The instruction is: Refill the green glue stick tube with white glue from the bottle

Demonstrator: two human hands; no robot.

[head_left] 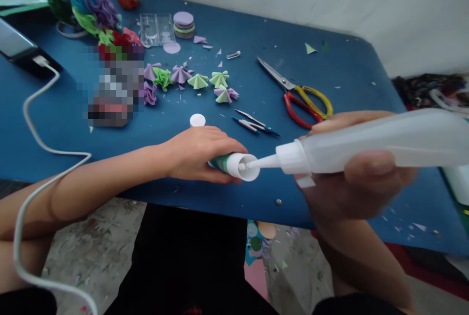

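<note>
My left hand (200, 151) is wrapped round a green and white glue stick (232, 164), which lies on its side with its open white end facing right. In my right hand (366, 183) is a translucent white squeeze bottle (388, 136), held level. Its thin nozzle (267, 161) points left, and the tip reaches the mouth of the glue stick. A round white cap (198, 120) stands on the table just behind my left hand. Beyond it sit several small folded paper pieces (198, 81) in light green and purple.
Scissors (289, 85) with red and yellow handles lie behind the bottle, near blue-tipped tweezers or compasses (256, 124). Farther back are a clear plastic case (157, 30) and stacked paper circles (183, 24). A white cable (27, 110) runs down the left. Paper scraps dot the blue table (227, 198).
</note>
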